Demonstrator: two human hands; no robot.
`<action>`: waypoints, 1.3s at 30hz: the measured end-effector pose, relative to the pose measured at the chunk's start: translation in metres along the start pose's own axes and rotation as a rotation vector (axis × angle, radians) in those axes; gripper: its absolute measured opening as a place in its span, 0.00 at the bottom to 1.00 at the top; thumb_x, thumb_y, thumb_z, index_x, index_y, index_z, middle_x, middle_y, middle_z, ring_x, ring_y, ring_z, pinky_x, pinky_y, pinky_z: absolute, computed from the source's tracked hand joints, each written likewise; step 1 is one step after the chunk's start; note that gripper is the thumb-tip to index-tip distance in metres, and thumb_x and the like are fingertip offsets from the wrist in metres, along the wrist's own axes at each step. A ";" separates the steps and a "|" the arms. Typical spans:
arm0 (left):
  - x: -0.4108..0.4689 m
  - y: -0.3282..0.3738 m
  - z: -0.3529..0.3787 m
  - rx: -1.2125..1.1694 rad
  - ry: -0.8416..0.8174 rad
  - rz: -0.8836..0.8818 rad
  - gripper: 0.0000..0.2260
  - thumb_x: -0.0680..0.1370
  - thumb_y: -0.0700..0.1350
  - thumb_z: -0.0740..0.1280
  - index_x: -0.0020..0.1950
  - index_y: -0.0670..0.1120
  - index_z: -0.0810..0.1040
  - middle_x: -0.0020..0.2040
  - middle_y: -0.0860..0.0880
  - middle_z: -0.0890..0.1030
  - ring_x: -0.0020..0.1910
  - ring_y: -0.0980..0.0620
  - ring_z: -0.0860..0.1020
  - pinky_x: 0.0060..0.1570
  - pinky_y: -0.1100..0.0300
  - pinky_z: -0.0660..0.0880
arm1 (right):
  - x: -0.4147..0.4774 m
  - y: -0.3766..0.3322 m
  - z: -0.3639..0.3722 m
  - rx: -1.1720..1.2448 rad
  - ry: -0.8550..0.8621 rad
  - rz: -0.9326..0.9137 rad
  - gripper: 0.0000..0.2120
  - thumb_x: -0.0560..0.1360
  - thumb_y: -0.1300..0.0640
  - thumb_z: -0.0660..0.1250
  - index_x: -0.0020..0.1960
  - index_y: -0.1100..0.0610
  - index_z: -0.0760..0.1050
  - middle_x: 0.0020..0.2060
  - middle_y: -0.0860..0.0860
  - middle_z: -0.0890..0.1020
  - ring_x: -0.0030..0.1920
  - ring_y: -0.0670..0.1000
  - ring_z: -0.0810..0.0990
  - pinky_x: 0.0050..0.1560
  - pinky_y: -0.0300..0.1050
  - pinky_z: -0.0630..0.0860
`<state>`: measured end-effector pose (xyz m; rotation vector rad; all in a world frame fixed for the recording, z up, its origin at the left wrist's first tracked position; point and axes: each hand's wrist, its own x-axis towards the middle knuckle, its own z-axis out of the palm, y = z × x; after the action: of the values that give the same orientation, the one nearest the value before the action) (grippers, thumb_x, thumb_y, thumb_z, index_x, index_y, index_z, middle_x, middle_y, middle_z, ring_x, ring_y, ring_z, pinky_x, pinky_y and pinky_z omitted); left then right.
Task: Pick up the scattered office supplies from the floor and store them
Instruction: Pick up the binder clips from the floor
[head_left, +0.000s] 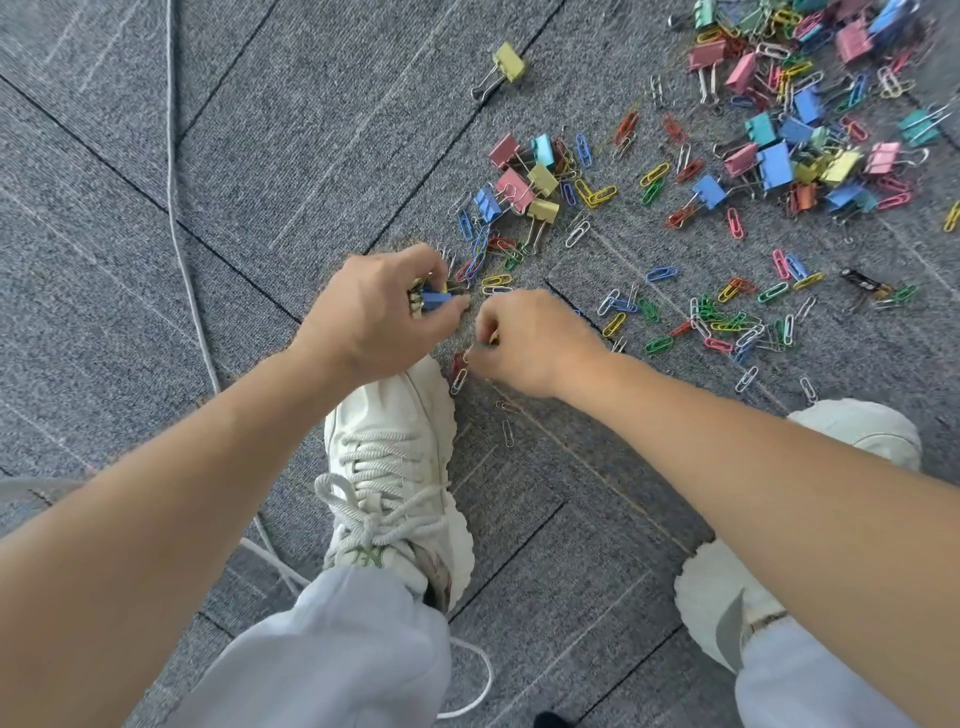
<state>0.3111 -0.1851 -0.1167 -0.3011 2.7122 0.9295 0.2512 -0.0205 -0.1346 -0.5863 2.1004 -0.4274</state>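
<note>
On grey carpet (260, 156), left hand (374, 317) grips binder clips (434, 300) (one blue); right hand (535, 345) pinches a paper clip (480, 347).

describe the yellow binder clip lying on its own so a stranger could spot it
Find the big heap of coloured clips at the carpet's upper right, then look left. The yellow binder clip lies alone beyond the heap's edge. Unlike other yellow ones, nothing touches it.

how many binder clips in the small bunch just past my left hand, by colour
pink binder clips: 2
yellow binder clips: 2
blue binder clip: 1
teal binder clip: 1
total: 6, leaving out the lone yellow clip farther off
</note>
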 end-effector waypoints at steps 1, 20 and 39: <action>0.001 -0.001 0.000 -0.008 -0.002 0.016 0.12 0.75 0.53 0.72 0.43 0.46 0.76 0.31 0.58 0.74 0.25 0.62 0.68 0.25 0.72 0.63 | -0.001 0.004 -0.005 0.063 -0.003 0.010 0.07 0.72 0.48 0.69 0.40 0.51 0.76 0.41 0.51 0.81 0.43 0.53 0.79 0.44 0.47 0.76; -0.014 0.085 -0.083 -0.070 0.080 0.004 0.04 0.76 0.44 0.70 0.43 0.48 0.78 0.35 0.56 0.79 0.25 0.54 0.75 0.26 0.64 0.75 | -0.104 0.007 -0.109 0.269 0.062 -0.007 0.08 0.76 0.49 0.71 0.44 0.53 0.79 0.40 0.47 0.81 0.39 0.46 0.78 0.39 0.41 0.74; -0.251 0.317 -0.381 -0.097 0.571 -0.069 0.06 0.69 0.43 0.69 0.38 0.52 0.72 0.33 0.52 0.77 0.32 0.52 0.72 0.34 0.60 0.70 | -0.426 -0.227 -0.269 0.109 0.578 -0.307 0.13 0.73 0.59 0.69 0.33 0.50 0.69 0.28 0.46 0.74 0.26 0.46 0.71 0.24 0.32 0.66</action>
<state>0.3941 -0.1495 0.4315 -0.7807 3.1335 1.0905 0.2935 0.0492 0.4123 -0.7932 2.5116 -0.9744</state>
